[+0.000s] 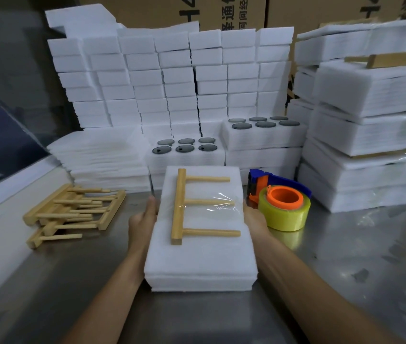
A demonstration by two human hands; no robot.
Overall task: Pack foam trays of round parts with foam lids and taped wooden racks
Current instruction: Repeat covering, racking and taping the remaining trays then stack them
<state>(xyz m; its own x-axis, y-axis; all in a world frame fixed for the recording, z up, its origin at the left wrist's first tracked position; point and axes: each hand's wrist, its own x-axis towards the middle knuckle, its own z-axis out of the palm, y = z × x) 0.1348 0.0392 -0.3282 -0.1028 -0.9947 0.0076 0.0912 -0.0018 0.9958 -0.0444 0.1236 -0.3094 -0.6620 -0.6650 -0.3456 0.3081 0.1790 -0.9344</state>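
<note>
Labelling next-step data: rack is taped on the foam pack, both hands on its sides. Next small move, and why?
Probably lift the foam pack and carry it right to the finished stacks. The wooden rack already lies under clear tape, the left hand and right hand press its two sides, and the tape dispenser sits set down.

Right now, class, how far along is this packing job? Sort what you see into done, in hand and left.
Done: finished taped packs stacked at right. In hand: the left hand and right hand hold the lidded foam pack, its wooden rack taped across the middle peg only. Left: two open trays of round parts without lids, and a pile of loose racks; the tape dispenser sits beside.
</note>
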